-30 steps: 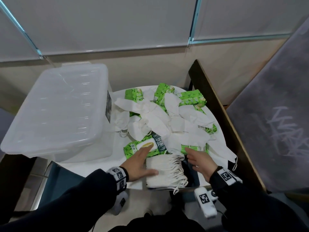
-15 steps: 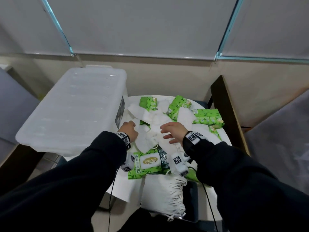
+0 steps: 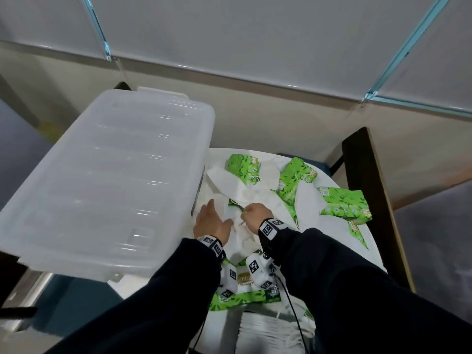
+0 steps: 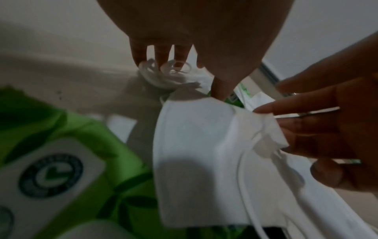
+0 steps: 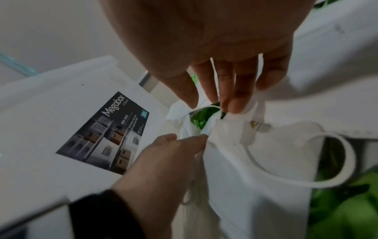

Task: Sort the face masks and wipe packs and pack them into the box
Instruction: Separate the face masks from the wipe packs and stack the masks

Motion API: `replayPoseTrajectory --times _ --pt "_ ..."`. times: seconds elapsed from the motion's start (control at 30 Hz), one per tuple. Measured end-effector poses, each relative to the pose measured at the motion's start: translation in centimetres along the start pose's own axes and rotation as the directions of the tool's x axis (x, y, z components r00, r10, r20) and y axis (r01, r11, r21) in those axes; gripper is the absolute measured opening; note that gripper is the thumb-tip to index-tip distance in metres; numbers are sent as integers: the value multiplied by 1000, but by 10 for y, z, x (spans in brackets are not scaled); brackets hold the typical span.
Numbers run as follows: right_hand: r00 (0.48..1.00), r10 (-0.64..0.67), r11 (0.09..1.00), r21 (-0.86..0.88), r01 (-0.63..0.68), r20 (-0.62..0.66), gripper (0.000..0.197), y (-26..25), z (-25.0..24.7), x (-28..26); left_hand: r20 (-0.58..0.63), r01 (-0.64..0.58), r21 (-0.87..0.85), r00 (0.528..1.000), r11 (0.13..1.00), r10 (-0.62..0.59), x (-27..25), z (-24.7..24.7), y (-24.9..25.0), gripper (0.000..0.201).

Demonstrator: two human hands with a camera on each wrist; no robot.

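Both hands on one white face mask point(image 5: 245, 161), right hand point(image 3: 255, 215) pinching, left hand point(image 3: 212, 223) touching

Past your hands, the pale wall point(image 3: 255, 118) runs across the far side, and above it hang grey roller blinds point(image 3: 229, 34) split by teal strips point(image 3: 408, 39). To the right of your hands stands a dark wooden panel point(image 3: 367, 190) with a lighter edge. Under your hands lies the white round desk point(image 3: 367, 241); to their lower left shows a blue surface point(image 3: 84, 300).
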State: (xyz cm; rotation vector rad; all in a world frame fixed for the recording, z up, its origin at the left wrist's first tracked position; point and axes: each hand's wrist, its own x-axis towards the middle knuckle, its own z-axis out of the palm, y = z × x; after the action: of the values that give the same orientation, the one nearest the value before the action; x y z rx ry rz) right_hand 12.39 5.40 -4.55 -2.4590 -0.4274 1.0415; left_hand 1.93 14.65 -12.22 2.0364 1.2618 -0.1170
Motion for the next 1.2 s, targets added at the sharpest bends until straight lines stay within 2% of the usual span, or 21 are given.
replayPoseTrajectory --times 0.07,0.13,0.2,0.37,0.47,0.5,0.53,0.57,0.6,0.67,0.7,0.73,0.8,0.83,0.87,0.93,1.0,1.07,1.13,1.2 --pt "1000 19 1000 0 -19 -15 41 -1 5 6 14 64 -45 998 997 -64 2 4 -5 83" --pt "999 33 999 22 -33 -9 32 -2 11 10 24 77 -44 997 996 -76 -2 2 -7 71" --pt "999 34 999 32 -34 -19 18 -4 16 12 37 43 -38 998 998 -42 -9 -2 -7 55" --pt "998 37 995 94 -33 -43 19 4 19 9 30 -67 -81 997 994 70 -35 -22 -12 39" --pt "994 37 969 245 -10 -105 9 19 10 -3 2 -166 -67 986 984 167 -56 -30 -12 20" --pt "991 40 948 318 3 -129 6 26 5 -9 23 -203 -14 979 979 204 -61 -32 -11 33" --pt "987 51 924 383 12 -154 10 35 -1 -14 50 -234 27 971 972 232 -66 -32 -11 53" --pt "980 65 901 434 22 -186 13 45 -7 -18 43 -246 19 969 969 245 -69 -32 -11 68" --pt "972 87 878 477 29 -219 14 54 -14 -23 -1 -251 -41 968 967 251 -69 -31 -10 73" --pt "950 149 797 602 48 -274 11 69 -29 -36 -131 -254 -204 964 945 231 -58 -24 -8 63" --pt "940 192 721 690 60 -283 11 76 -35 -40 -176 -241 -251 964 938 201 -48 -19 -6 51" --pt "930 242 631 773 66 -277 14 82 -41 -45 -172 -194 -264 973 945 152 -37 -14 -4 41" --pt "908 343 446 893 68 -241 16 94 -51 -54 -36 18 -246 999 969 -28 -16 -7 1 61" --pt "904 375 363 930 61 -205 15 100 -55 -59 33 121 -232 993 965 -117 -9 -5 3 72" --pt "902 400 294 955 44 -165 18 107 -59 -64 68 187 -209 982 960 -177 -4 -3 3 80" --pt "889 439 218 975 32 -127 27 119 -65 -72 61 230 -151 973 961 -223 1 2 2 91" --pt "890 438 203 978 41 -128 27 129 -70 -80 38 245 -95 969 965 -242 4 3 4 98" --pt "925 360 244 969 30 -119 26 137 -71 -86 86 217 -47 973 975 -213 4 4 5 97" --pt "961 259 308 951 13 -97 31 147 -71 -91 151 98 46 983 994 -104 -3 0 10 74" --pt "979 197 357 934 -14 -60 30 155 -73 -99 101 22 66 995 998 -29 -15 -8 17 33"
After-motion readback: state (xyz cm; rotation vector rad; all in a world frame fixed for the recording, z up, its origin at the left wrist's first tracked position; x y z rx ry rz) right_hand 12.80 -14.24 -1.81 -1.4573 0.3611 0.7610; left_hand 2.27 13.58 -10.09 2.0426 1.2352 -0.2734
